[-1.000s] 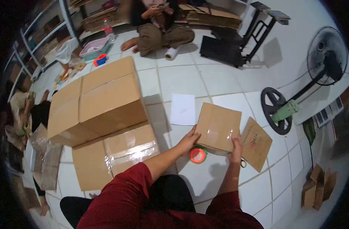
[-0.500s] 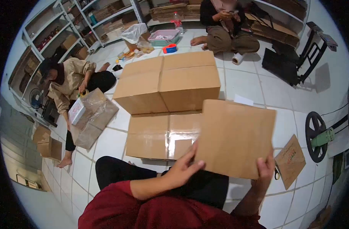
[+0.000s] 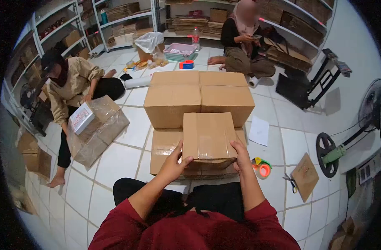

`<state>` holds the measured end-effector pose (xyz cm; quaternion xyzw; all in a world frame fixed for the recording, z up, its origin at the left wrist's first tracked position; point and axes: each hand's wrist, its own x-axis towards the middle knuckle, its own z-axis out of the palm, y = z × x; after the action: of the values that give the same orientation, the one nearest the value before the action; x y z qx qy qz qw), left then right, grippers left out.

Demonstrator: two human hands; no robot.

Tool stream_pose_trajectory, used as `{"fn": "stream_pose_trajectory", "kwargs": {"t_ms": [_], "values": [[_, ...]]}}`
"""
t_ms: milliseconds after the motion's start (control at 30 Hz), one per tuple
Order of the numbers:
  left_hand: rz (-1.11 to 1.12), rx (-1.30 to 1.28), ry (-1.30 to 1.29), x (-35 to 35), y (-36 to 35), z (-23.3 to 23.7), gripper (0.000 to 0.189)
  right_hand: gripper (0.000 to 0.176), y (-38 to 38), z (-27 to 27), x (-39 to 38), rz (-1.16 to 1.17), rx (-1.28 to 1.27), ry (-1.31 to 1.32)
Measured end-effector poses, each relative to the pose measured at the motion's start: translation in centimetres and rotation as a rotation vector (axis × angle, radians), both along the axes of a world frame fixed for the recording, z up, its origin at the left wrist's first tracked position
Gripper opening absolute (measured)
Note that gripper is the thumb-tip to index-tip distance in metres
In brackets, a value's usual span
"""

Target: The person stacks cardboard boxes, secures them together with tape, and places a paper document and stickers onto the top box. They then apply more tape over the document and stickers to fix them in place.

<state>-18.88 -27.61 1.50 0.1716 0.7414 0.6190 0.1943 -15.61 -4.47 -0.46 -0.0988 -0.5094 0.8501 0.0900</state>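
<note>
A small taped cardboard box is held between my two hands, in front of my lap. My left hand presses on its left side, and my right hand grips its right side. Beneath and behind it lies a wide taped box, partly hidden by the small one. A large closed box stands just beyond, with tape along its middle. Whether the small box touches the one below cannot be made out.
Tape rolls, scissors and a cardboard piece lie on the right. A co-worker sits left by a wrapped box; another person sits behind. A fan stands right.
The small box has moved left and now sits level between my hands, its taped side showing. My view has shifted, bringing the tape rolls and the fan into sight.
</note>
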Motion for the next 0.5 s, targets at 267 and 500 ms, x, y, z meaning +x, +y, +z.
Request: {"fn": "stream_pose_trajectory", "kwargs": {"t_ms": [267, 500], "values": [[0.051, -0.004, 0.094, -2.0, -0.6, -1.2, 0.068, 0.048, -0.7, -0.2, -2.8, 0.041, -0.053, 0.021], [0.017, -0.063, 0.123, -2.3, 0.3, 0.1, 0.069, 0.046, 0.4, -0.1, -2.8, 0.033, 0.031, 0.019]]}}
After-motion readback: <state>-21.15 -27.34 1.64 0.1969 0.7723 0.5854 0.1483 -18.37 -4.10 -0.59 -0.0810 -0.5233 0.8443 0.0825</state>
